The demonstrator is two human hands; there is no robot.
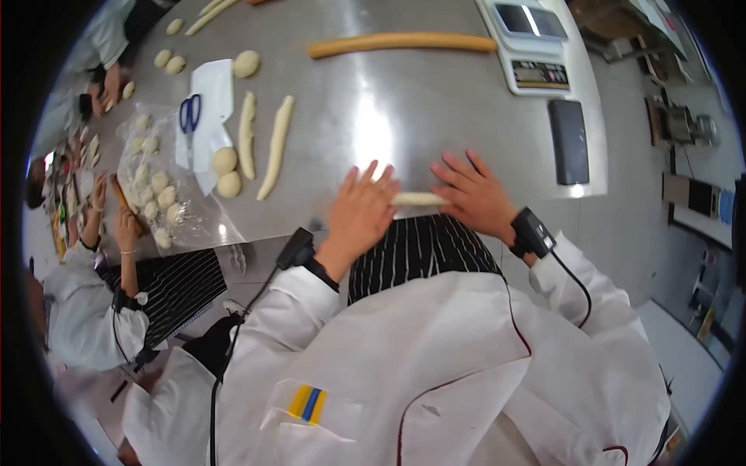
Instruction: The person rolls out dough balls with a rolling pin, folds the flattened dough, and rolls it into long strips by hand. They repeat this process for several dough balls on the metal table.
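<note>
A short rope of pale dough (418,199) lies at the near edge of the steel table, its middle visible between my hands. My left hand (361,206) rests flat over its left end, fingers spread and pointing away from me. On the right end, my right hand (474,194) lies palm down with its fingers stretched out. Both palms hide the ends of the rope. To the left are two longer dough strips, one thinner (247,136) and one thicker (277,147), lying side by side. Two dough balls (226,172) sit beside them.
A wooden rolling pin (400,43) lies across the far side, near a white scale (535,43). A black phone (569,141) is at the right edge. Scissors (189,113) and a plastic bag (186,221) with several dough balls lie left, beside a co-worker's hands (124,229).
</note>
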